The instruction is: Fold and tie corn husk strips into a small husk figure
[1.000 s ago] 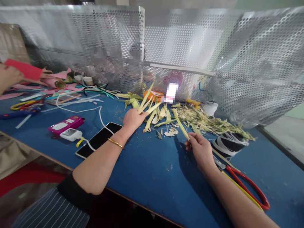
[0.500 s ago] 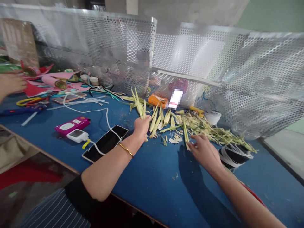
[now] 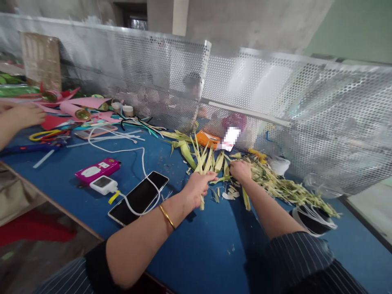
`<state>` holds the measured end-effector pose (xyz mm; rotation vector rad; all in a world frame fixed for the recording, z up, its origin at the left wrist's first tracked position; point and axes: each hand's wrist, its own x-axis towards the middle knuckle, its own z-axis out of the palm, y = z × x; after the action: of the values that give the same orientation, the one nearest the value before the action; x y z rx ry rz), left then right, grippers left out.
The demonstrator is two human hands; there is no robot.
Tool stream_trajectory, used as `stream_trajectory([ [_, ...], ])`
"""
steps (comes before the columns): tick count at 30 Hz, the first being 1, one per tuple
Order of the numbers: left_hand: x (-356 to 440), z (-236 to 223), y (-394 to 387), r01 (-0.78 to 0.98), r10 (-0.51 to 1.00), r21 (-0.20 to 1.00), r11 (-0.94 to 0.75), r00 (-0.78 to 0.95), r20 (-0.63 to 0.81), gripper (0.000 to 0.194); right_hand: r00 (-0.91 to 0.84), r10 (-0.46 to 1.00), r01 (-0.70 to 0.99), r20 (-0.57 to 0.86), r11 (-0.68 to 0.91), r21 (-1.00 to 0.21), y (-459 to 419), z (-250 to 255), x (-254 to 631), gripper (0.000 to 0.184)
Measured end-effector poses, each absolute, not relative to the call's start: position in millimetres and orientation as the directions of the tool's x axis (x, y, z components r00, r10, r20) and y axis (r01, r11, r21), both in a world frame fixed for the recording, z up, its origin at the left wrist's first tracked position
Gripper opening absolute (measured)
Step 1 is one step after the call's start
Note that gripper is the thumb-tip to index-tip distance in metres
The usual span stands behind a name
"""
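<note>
My left hand point(image 3: 197, 188) is closed round a bundle of pale green corn husks point(image 3: 200, 157), their pointed tips fanning upward and a stub poking out below the fist. Over the left edge of a heap of dry plant scraps point(image 3: 284, 185), my right hand point(image 3: 241, 170) reaches in with fingers bent inward beside more husks point(image 3: 218, 163). What those fingers pinch is hidden. One loose husk point(image 3: 246, 199) lies on the blue table just below the right wrist, near small pale flakes point(image 3: 229, 194).
To the left lie a black phone point(image 3: 139, 196), a magenta box point(image 3: 98, 170), a white cabled device point(image 3: 104, 184) and pliers point(image 3: 45, 134). Another person's hand point(image 3: 26, 116) is at the far left. A perforated metal screen point(image 3: 147, 73) stands behind; a black spool point(image 3: 315, 218) sits right.
My left hand has moved right and lower with the husk bundle. My right hand has left the lone husk and gone farther in to the pile. The view has shifted slightly.
</note>
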<state>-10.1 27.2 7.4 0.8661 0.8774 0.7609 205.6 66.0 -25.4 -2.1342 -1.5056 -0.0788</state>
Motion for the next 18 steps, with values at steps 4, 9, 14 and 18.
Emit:
stream_trajectory([
  [4, -10.7, 3.3, 26.3, -0.211, 0.824, 0.865, 0.455, 0.468, -0.320, 0.012, 0.475, 0.780, 0.811, 0.407, -0.208, -0.547, 49.2, -12.7, 200.2, 0.016],
  [9, -8.6, 7.4, 22.1, -0.276, 0.835, 0.856, 0.438, 0.479, -0.273, 0.018, 0.549, 0.753, 0.603, 0.363, -0.057, -0.795, -8.8, 3.3, 176.9, 0.029],
  [14, 0.8, 19.5, 1.7, -0.259, 0.783, 0.870, 0.419, 0.588, -0.202, 0.039, 0.491, 0.868, 0.052, 0.074, 0.055, -0.997, -73.1, 11.0, 140.4, 0.029],
  [18, 7.8, 20.1, -13.5, -0.166, 0.779, 0.933, 0.320, 0.607, -0.159, 0.038, 0.435, 0.900, -0.138, -0.034, 0.030, -0.990, -95.4, 10.7, 124.6, 0.039],
])
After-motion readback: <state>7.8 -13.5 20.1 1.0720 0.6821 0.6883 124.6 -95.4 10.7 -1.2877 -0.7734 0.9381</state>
